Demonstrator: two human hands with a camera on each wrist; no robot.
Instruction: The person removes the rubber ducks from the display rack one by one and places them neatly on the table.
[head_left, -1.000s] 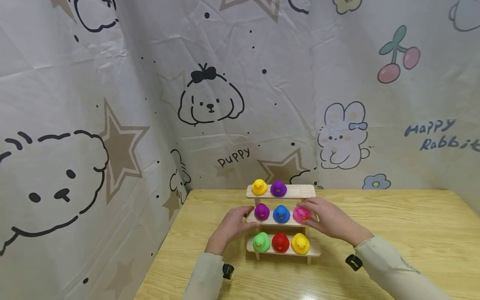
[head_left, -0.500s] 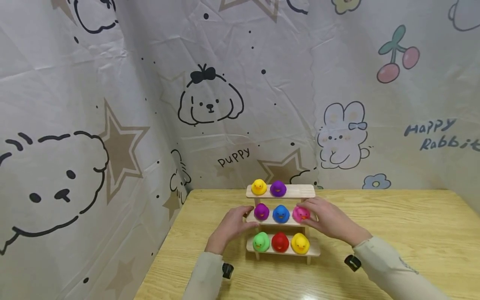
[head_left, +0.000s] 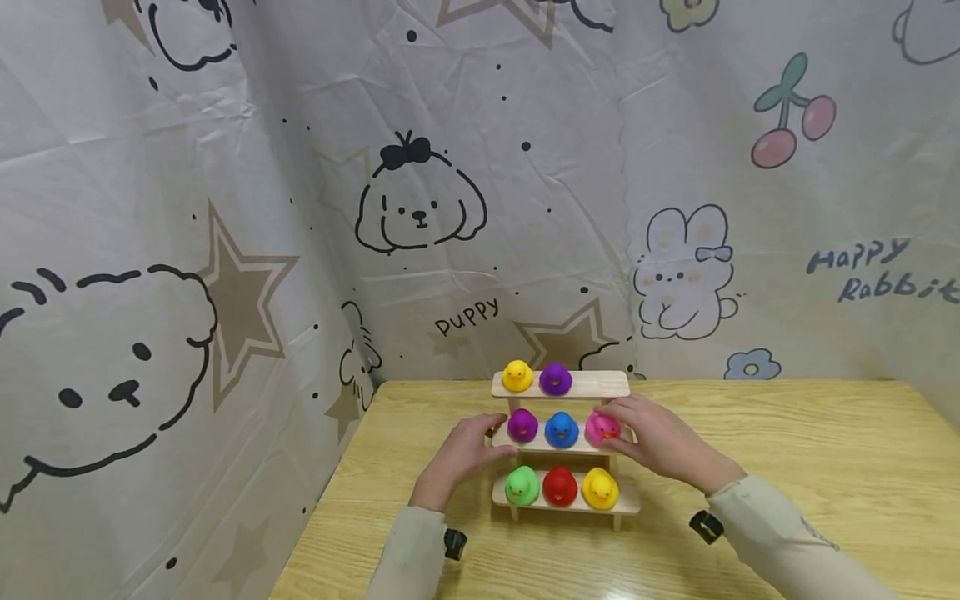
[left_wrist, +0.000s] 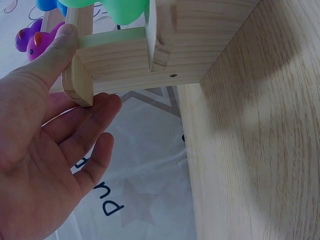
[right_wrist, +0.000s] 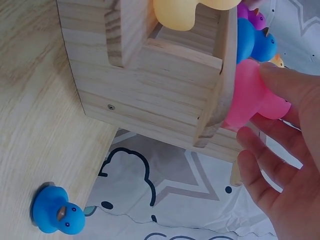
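Note:
A three-tier wooden display stand [head_left: 600, 384] holds rubber ducks in several colours. My left hand [head_left: 465, 450] grips the left end of the middle shelf, thumb on its front edge and fingers below, as the left wrist view shows. Beside that thumb sits a magenta duck [head_left: 522, 425]; a blue duck [head_left: 562, 429] is mid-shelf. At the right end, my right hand [head_left: 663, 433] pinches a pink rubber duck [right_wrist: 247, 92] between thumb and fingers, with the duck at the shelf's surface.
Yellow [head_left: 517, 376] and purple [head_left: 556, 379] ducks sit on the top shelf. Green [head_left: 522, 486], red [head_left: 560, 486] and yellow [head_left: 600, 488] ducks fill the bottom one. Another blue duck [right_wrist: 55, 210] stands on the table in the right wrist view. A printed curtain [head_left: 450, 208] hangs behind.

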